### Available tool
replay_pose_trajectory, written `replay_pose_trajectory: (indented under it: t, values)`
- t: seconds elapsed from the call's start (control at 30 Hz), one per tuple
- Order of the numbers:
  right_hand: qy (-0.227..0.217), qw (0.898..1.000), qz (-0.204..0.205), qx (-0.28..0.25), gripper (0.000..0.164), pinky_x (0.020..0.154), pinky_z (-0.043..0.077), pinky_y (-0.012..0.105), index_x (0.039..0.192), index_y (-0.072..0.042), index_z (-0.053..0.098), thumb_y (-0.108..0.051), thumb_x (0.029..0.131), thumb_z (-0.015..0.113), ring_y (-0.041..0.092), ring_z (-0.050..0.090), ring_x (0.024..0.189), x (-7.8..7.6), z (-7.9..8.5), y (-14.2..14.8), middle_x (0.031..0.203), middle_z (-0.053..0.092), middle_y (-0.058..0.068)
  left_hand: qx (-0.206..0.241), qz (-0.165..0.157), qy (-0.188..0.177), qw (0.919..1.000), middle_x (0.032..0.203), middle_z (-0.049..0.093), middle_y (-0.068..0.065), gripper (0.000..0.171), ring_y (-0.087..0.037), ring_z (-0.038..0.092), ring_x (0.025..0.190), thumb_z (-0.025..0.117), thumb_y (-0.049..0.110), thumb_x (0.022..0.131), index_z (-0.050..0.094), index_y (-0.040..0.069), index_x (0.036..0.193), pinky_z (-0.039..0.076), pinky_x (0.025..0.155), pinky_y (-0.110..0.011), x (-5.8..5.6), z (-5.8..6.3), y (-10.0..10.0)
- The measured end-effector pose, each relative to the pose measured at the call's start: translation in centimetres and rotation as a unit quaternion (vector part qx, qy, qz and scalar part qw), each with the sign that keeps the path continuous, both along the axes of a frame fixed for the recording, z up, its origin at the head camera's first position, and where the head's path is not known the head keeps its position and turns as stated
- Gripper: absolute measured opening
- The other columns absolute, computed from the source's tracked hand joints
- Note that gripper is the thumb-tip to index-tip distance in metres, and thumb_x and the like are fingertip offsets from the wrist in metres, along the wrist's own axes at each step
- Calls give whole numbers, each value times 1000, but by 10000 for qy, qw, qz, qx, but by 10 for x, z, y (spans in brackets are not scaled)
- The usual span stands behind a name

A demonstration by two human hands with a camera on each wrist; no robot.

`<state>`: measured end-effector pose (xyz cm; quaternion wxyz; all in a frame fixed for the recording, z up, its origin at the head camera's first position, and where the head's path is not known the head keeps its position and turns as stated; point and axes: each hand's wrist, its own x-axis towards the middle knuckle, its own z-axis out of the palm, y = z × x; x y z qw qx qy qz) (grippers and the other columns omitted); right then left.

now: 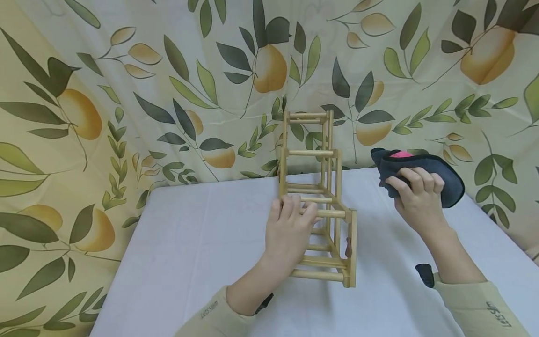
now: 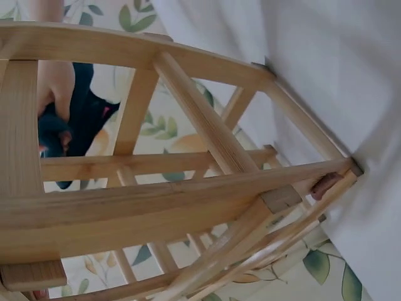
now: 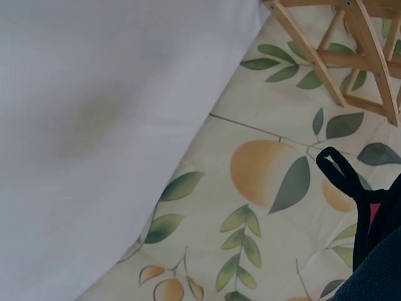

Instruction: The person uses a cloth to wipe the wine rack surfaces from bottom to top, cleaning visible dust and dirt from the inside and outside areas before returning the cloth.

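My left hand (image 1: 288, 234) grips a top rung of a stepped wooden rack (image 1: 332, 213), fingers curled over the bar. The rack stands upright on the white-covered table, and its bars fill much of the left wrist view. To its right, above the table, my right hand (image 1: 418, 199) holds a dark navy soft shoe (image 1: 450, 180) with a pink inside. In the right wrist view the shoe (image 3: 382, 269) shows a loop at one end, while the hand is out of sight. A small brown piece (image 1: 348, 248) sits on the rack's near right post.
The white cloth (image 1: 189, 243) covers the table around the rack. Behind the table hangs a curtain (image 1: 168, 84) printed with fruit and leaves. A dark wrist strap part (image 1: 425, 275) sticks out beside the right sleeve (image 1: 480, 299).
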<state>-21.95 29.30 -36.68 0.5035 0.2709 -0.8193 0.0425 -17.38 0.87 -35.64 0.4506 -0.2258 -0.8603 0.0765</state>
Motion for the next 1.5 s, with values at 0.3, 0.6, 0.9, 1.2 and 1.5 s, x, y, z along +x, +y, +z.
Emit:
replay_pose_trajectory:
  t: [0.3,0.6,0.9,1.2,1.5]
  values:
    - [-42,10000,-53,-25,23,75,15,52,107,-12,40,-25,98,23,37,27,102,1,-1,2,112,34,17,209,-778,-1107,9906,91,44,0,26,-18,41,89,48,47,90,52,22,93,29,82,-33,-2,12,-15]
    - [-160,9997,-141,-106,19,76,14,53,107,-11,40,-22,98,26,37,27,104,5,0,7,113,33,17,677,-3675,-1901,9079,116,57,-7,67,-22,49,111,12,55,95,56,8,114,31,94,-46,-53,10,-78]
    - [-116,9996,-197,-178,22,76,14,53,107,-12,39,-25,98,24,37,26,103,6,-1,9,113,33,17,735,-4043,-2580,8744,123,56,-6,74,-21,47,116,14,63,90,51,8,124,30,97,-41,-76,-18,-93]
    - [-95,9992,-265,-280,23,76,15,53,107,-12,40,-26,99,24,37,27,103,5,-1,14,112,33,17,922,-4244,-3449,8321,127,47,-7,81,-19,40,120,8,71,84,46,12,125,27,98,-39,-70,-21,-67]
    - [36,9989,-321,-352,21,75,15,53,107,-11,40,-23,98,27,37,28,102,6,0,21,111,34,16,841,-3995,-3280,8519,123,49,-9,87,-22,45,113,1,73,80,47,12,122,31,96,-38,-60,-22,-38]
